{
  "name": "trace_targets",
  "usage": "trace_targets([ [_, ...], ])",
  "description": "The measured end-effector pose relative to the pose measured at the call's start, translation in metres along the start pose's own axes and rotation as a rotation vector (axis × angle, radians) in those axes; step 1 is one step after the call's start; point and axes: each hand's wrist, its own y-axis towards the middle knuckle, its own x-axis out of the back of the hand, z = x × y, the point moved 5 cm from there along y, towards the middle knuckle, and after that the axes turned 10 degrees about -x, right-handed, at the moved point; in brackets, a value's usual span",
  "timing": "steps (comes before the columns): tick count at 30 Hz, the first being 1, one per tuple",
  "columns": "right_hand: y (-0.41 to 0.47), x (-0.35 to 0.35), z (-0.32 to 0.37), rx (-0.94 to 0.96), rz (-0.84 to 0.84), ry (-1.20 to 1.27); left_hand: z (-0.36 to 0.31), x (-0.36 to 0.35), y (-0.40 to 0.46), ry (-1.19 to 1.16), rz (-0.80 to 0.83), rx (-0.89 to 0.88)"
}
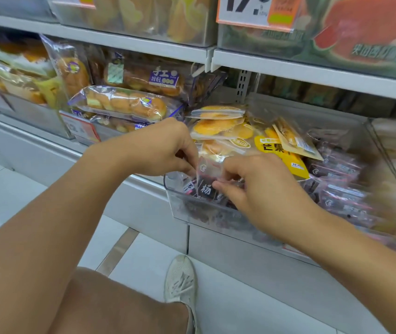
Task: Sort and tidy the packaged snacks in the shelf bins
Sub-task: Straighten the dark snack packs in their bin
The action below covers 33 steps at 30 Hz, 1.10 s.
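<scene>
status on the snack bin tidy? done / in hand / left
Done: yellow mango packs lie stacked at the back of the clear bin, though one tilts. In hand: left hand and right hand both pinch one dark-fruit pouch at the bin's front left corner. Left: the dark pouches on the right still lie loosely heaped.

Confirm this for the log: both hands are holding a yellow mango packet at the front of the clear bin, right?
Not quite. The head view shows both the left hand and right hand pinching a clear packet with a dark label, not a yellow one. The yellow mango packet lies untouched behind, in the same clear bin.
</scene>
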Motion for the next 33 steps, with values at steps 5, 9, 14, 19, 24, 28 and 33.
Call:
trace_targets([
  [5, 0.018, -0.006, 0.016, -0.04, 0.127, -0.09, 0.004, 0.001, 0.003, 0.041, -0.071, 0.01],
  [9, 0.028, -0.005, 0.028, -0.042, 0.189, -0.222, 0.004, 0.003, 0.003, 0.016, -0.081, 0.0],
  [14, 0.027, -0.007, 0.046, -0.039, 0.286, -0.348, 0.002, 0.002, 0.005, 0.006, -0.08, -0.025],
  [19, 0.03, -0.012, 0.049, -0.045, 0.325, -0.373, 0.004, 0.002, 0.005, -0.001, -0.087, -0.002],
  [24, 0.026, -0.014, 0.053, -0.052, 0.323, -0.376, 0.006, 0.0, 0.006, 0.022, -0.044, 0.038],
  [28, 0.022, -0.028, 0.054, -0.056, 0.313, -0.458, 0.007, -0.001, 0.007, 0.033, -0.006, 0.065],
  [33, 0.019, -0.022, 0.037, -0.06, 0.427, -0.395, -0.001, 0.003, 0.007, 0.077, 0.09, 0.091],
])
